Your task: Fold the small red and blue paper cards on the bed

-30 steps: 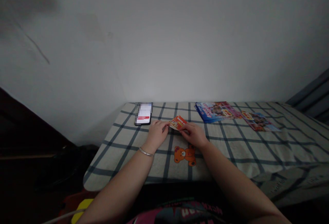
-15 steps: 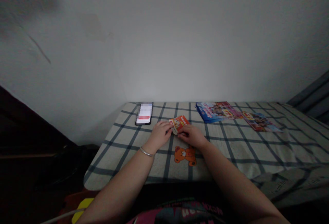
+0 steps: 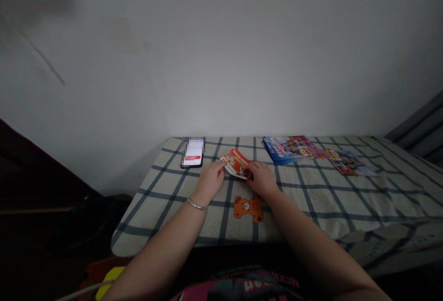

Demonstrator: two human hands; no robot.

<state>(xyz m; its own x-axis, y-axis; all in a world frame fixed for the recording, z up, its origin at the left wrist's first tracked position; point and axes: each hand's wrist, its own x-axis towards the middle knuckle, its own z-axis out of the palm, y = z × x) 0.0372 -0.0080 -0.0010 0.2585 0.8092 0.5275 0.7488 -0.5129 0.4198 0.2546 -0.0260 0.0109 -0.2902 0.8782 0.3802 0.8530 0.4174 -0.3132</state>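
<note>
Between my two hands is an orange printed leaflet (image 3: 237, 162) with pictures and pale lettering, slightly bent, held just over the checked tablecloth (image 3: 162, 206). My left hand (image 3: 210, 180) pinches its left corner with thumb and fingers. At the lower right side, the curled fingers of my right hand (image 3: 262, 179) grip the leaflet, hiding that corner. A silvery bracelet (image 3: 196, 204) circles my left wrist. Just below the hands, an orange teddy bear picture (image 3: 248, 209) shows on the cloth.
A phone (image 3: 192, 152) with a lit screen lies left of the hands. Several colourful booklets (image 3: 289, 148) overlap at the back right, beside another printed sheet (image 3: 349, 162). A pale wall (image 3: 221, 70) borders the table's back edge. Something yellow (image 3: 112, 280) is low at left.
The leaflet has opened out flatter and wider, showing more of its orange face. My hands have drawn slightly apart, both still gripping it.
</note>
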